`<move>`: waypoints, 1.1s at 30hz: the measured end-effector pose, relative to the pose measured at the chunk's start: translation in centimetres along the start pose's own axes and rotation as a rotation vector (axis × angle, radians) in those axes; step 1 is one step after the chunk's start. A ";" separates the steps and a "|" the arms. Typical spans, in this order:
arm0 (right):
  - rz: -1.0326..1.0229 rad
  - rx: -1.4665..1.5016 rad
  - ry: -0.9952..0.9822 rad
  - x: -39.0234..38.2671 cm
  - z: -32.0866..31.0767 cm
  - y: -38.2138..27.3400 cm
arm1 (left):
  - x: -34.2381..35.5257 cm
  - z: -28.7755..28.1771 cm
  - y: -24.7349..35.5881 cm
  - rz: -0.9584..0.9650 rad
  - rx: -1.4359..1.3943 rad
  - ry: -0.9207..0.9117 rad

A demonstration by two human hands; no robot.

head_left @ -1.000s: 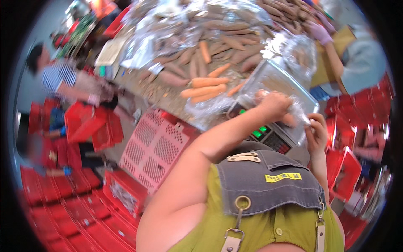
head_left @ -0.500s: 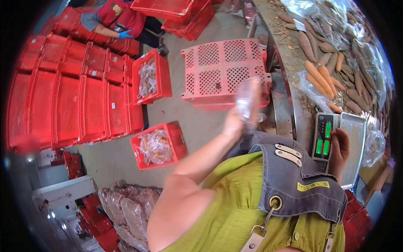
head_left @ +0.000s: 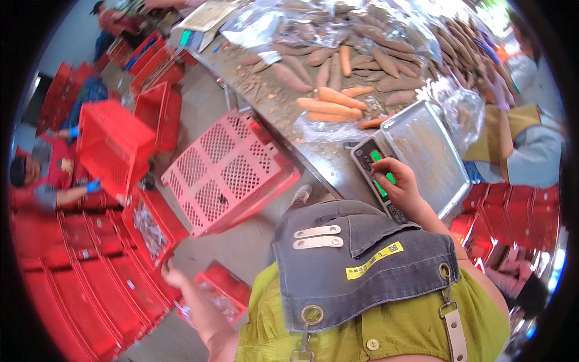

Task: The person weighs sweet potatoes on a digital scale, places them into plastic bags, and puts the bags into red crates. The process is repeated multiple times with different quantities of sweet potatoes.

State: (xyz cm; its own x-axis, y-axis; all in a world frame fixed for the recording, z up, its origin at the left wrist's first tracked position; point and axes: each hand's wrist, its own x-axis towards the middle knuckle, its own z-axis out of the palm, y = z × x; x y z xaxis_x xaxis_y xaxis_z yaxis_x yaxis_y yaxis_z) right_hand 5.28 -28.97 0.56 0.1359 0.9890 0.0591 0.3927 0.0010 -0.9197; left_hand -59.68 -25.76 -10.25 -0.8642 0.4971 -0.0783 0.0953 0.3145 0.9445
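Note:
My left hand (head_left: 173, 276) is stretched out to the left, beside the near corner of a red crate (head_left: 172, 220) with clear-bagged produce (head_left: 148, 229) in it. Its fingers are small and blurred, and no bag shows in it. On the right, my right hand (head_left: 399, 184) hovers over the display of a digital scale (head_left: 370, 158), its fingers curled in and nothing visible in them. The metal weighing pan (head_left: 431, 151) bears only brownish smears. Orange peeled sweet potatoes (head_left: 332, 107) lie on a plastic bag just beyond the scale.
Purple-skinned sweet potatoes (head_left: 392, 60) and plastic bags cover the metal table (head_left: 265, 90). An upturned pink crate (head_left: 223, 169) stands left of it. Another red crate (head_left: 226, 280) holds bags. A person in blue gloves (head_left: 51, 175) handles a red crate; another person (head_left: 512, 133) works across the table.
My view has swung right toward the table. The clear bag in my left hand no longer shows there, and that arm now reaches out left by the crate. My right hand stays by the scale.

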 end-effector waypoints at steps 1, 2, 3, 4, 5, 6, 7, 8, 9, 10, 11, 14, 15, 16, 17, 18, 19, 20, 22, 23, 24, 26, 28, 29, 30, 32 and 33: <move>0.002 -0.026 0.017 -0.3 -0.1 0.1 | -2.4 5.7 0.6 0.093 0.019 -0.238; 0.024 -0.030 0.042 -0.6 -0.2 0.2 | -5.8 11.7 1.3 0.194 0.022 -0.485; 0.040 -0.036 0.055 -0.6 -0.3 0.1 | -8.8 17.7 1.5 0.434 0.010 -0.700; 0.066 -0.042 0.080 -0.9 -0.5 0.1 | -13.8 23.2 4.9 0.735 0.163 -0.885; 0.090 -0.040 0.113 -1.1 -0.7 0.1 | -17.5 28.4 7.8 1.285 0.212 -0.956; 0.114 -0.031 0.143 -0.9 -0.8 0.0 | -22.6 32.2 11.8 1.457 0.121 -1.040; 0.137 -0.022 0.169 -0.6 -1.0 -0.1 | -25.6 35.1 13.8 1.555 0.192 -1.106; 0.151 -0.012 0.177 -0.5 -1.2 -0.2 | -28.0 38.2 14.5 1.593 0.190 -1.130; 0.164 0.000 0.186 -0.3 -1.5 -0.2 | -29.6 40.8 14.8 1.634 0.189 -1.154; 0.174 0.010 0.194 0.2 -1.8 -0.3 | -30.0 43.5 14.0 1.644 0.306 -1.186; 0.188 -0.021 0.199 0.9 -2.2 -0.5 | -29.8 46.3 12.5 1.650 0.430 -1.209; 0.219 -0.112 0.209 3.5 -2.9 -0.4 | -28.7 49.7 12.4 1.626 0.594 -1.408; 0.193 -0.190 0.190 4.9 -3.1 0.2 | -28.2 49.7 12.5 1.599 0.614 -1.491; 0.182 -0.266 0.182 6.0 -3.6 1.1 | -28.5 49.4 12.7 1.591 0.488 -1.516; 0.168 -0.342 0.168 7.3 -3.9 1.9 | -28.3 49.0 13.2 1.546 0.433 -1.560; 0.153 -0.312 0.182 9.2 -4.1 1.6 | -28.1 48.4 14.4 1.496 0.382 -1.605; 0.165 -0.404 0.118 11.0 -4.2 2.7 | -28.0 48.2 15.6 1.440 0.329 -1.642; 0.176 -0.494 0.053 12.8 -4.1 4.6 | -28.2 48.4 16.8 1.462 0.264 -1.619; 0.125 -0.724 -0.049 16.7 -3.1 8.2 | -28.2 49.1 18.4 1.490 0.143 -1.559; 0.262 -0.752 -0.201 19.3 -2.7 9.4 | -28.3 49.8 18.4 1.398 0.142 -1.609; 0.398 -0.779 -0.356 21.4 -2.0 10.4 | -28.9 50.6 18.4 1.301 0.137 -1.655; 0.407 -0.711 -0.401 23.2 0.7 15.3 | -29.9 52.1 17.4 0.948 0.247 -1.818; 0.375 -0.768 -0.427 25.0 2.0 14.3 | -29.5 53.5 15.8 0.562 0.206 -1.914; 0.352 -0.859 -0.425 25.0 2.4 11.6 | -29.4 54.2 14.8 0.365 0.184 -1.950; 0.289 -0.900 -0.414 24.8 3.3 12.0 | -29.6 54.4 14.5 0.116 0.099 -1.987; 0.225 -0.926 -0.422 24.5 3.8 12.8 | -29.7 54.9 14.4 -0.169 0.071 -1.975; 0.193 -0.939 -0.423 24.4 3.8 13.0 | -29.8 55.0 14.8 -0.307 0.060 -1.961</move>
State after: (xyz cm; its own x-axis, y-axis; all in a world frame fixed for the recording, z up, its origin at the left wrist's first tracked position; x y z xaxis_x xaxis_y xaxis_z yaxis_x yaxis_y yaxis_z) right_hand 10.21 -4.30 -11.45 0.0126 0.9314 -0.3637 0.9711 -0.0982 -0.2177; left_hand -5.33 8.54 -11.44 0.7731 0.4683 -0.4277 0.1252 0.5485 0.8267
